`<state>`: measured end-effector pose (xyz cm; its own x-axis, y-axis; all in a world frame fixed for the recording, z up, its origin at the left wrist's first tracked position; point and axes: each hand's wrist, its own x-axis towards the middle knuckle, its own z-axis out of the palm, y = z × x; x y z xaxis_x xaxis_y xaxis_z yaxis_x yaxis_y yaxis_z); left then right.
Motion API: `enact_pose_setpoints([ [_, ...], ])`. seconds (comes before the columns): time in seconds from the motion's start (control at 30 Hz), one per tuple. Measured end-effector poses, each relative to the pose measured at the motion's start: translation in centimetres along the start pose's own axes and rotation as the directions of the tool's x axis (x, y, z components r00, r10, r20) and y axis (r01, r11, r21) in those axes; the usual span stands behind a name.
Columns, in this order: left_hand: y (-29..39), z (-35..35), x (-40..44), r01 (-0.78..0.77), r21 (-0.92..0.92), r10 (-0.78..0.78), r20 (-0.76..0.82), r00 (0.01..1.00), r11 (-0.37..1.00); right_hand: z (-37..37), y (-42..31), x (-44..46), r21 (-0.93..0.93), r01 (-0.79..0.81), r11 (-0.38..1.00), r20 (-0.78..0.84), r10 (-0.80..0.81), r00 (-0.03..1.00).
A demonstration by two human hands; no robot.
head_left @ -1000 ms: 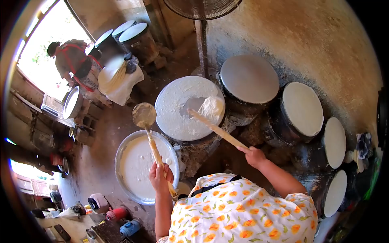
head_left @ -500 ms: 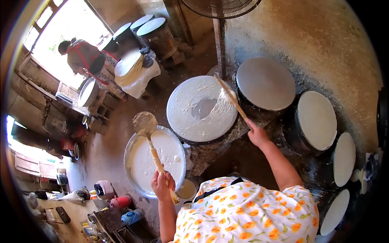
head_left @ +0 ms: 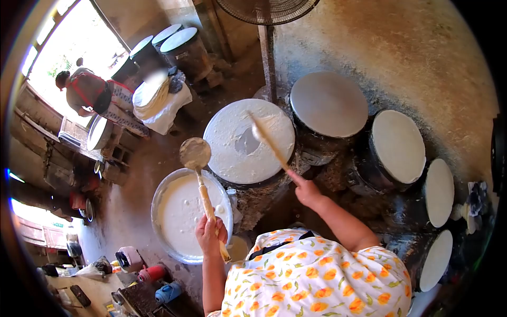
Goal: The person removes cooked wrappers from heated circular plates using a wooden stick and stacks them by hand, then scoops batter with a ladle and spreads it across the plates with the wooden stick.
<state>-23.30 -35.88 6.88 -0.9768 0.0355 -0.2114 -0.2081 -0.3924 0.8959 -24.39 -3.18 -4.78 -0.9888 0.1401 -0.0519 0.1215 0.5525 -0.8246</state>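
We have our left hand's point(head_left: 211, 231) fingers wrapped around a ladle point(head_left: 195, 152), its bowl by the far rim of the near-left batter basin point(head_left: 154, 214). Our right hand point(head_left: 308, 191) clamps a wooden stick point(head_left: 273, 148) reaching far and left over the batter-coated drum top point(head_left: 227, 158); we cannot tell whether its tip touches.

You can read no words, labels, brands, numbers or signs here. Any lettering on the blue container point(head_left: 168, 292) at your lower left is too small to read.
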Motion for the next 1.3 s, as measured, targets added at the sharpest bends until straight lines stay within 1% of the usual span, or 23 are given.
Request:
enact_pose_setpoints([
  [0.07,-0.2,0.6,0.5,0.059,-0.014,-0.059,0.038,0.998,0.998,0.4,-0.3,0.0,-0.031,-0.040,0.999,0.057,0.041,0.998],
  [0.13,0.5,0.8,0.5,0.082,-0.002,-0.081,0.054,0.995,0.997,-1.6,-1.0,0.2,0.011,0.143,0.990,0.012,-0.143,0.990],
  [0.23,1.9,0.3,0.0,0.116,-0.066,-0.108,0.104,0.989,0.991,-4.3,-0.1,0.8,-0.008,0.053,0.999,-0.152,-0.053,0.987],
  [0.3,1.9,0.1,-0.1,0.135,-0.136,-0.116,0.143,0.983,0.981,-3.3,-0.3,1.6,-0.036,0.032,0.999,-0.115,-0.036,0.993],
  [0.37,1.9,0.3,0.0,0.105,-0.160,-0.080,0.152,0.985,0.982,-0.6,-1.3,2.9,-0.018,0.075,0.997,0.013,-0.075,0.997],
  [0.4,1.7,0.4,0.1,0.099,-0.162,-0.075,0.149,0.986,0.982,1.4,-0.7,3.5,-0.048,0.113,0.992,0.032,-0.112,0.993],
  [0.43,1.6,0.5,0.2,0.104,-0.134,-0.086,0.134,0.987,0.985,2.3,-1.8,3.8,-0.157,0.049,0.986,0.094,-0.035,0.995],
  [0.53,1.2,0.4,0.4,0.112,-0.107,-0.100,0.113,0.989,0.988,1.3,-4.1,2.9,-0.207,0.093,0.974,0.230,-0.044,0.972],
  [0.6,1.3,0.3,0.3,0.113,-0.105,-0.102,0.105,0.989,0.988,-1.1,-3.5,3.3,-0.104,0.223,0.969,0.093,-0.214,0.972],
  [0.63,1.5,0.4,0.2,0.124,-0.081,-0.117,0.086,0.989,0.989,-2.4,-3.8,4.2,-0.180,-0.055,0.982,0.116,0.076,0.990],
  [0.7,1.6,0.5,0.3,0.133,-0.058,-0.130,0.062,0.990,0.989,-3.4,-2.5,6.2,0.027,0.023,0.999,-0.073,-0.021,0.997],
  [0.73,1.6,0.7,0.6,0.167,-0.023,-0.166,0.043,0.985,0.986,-3.1,-2.3,6.9,0.029,0.026,0.999,-0.069,-0.024,0.997],
  [0.8,1.5,0.9,1.4,0.200,0.015,-0.200,0.022,0.980,0.980,-2.1,-2.1,8.0,-0.028,-0.012,1.000,0.094,0.015,0.995],
  [0.83,1.4,0.9,2.0,0.219,0.017,-0.219,0.020,0.976,0.976,-1.2,-2.1,7.5,0.053,0.095,0.994,0.122,-0.100,0.987],
  [0.93,1.0,1.1,4.0,0.225,0.084,-0.225,-0.008,0.974,0.971,-1.9,-3.6,4.4,-0.037,0.112,0.993,0.226,-0.100,0.969],
  [1.0,0.9,1.4,5.3,0.214,0.147,-0.212,-0.033,0.977,0.966,-4.6,-5.2,1.8,-0.100,0.041,0.994,0.353,-0.003,0.936],
  [1.07,0.8,1.7,6.5,0.206,0.335,-0.198,-0.059,0.978,0.919,-6.4,-4.5,0.7,-0.145,-0.007,0.989,0.337,0.056,0.940],
  [1.1,0.6,1.9,7.0,0.207,0.335,-0.198,-0.060,0.978,0.919,-7.1,-3.9,0.2,-0.187,-0.053,0.981,0.317,0.112,0.942],
  [1.13,0.4,2.4,7.4,0.220,0.367,-0.205,-0.080,0.975,0.904,-6.5,-1.9,0.0,-0.090,0.022,0.996,0.199,-0.004,0.980],
  [1.17,0.2,2.7,7.5,0.233,0.399,-0.210,-0.101,0.972,0.887,-5.3,-0.2,-0.3,-0.089,0.022,0.996,0.200,-0.004,0.980],
  [1.23,-0.3,3.3,7.0,0.224,0.416,-0.209,-0.080,0.975,0.882,-3.2,1.3,-0.8,0.140,0.009,0.990,0.008,-0.010,1.000],
  [1.27,-0.5,3.8,6.6,0.265,0.451,-0.246,-0.103,0.964,0.852,-1.8,1.8,-1.2,0.288,0.007,0.958,0.057,-0.024,0.998],
  [1.3,-0.7,4.0,6.1,0.307,0.486,-0.282,-0.127,0.951,0.818,-0.3,2.0,-1.8,0.300,0.003,0.954,0.110,-0.038,0.993],
])
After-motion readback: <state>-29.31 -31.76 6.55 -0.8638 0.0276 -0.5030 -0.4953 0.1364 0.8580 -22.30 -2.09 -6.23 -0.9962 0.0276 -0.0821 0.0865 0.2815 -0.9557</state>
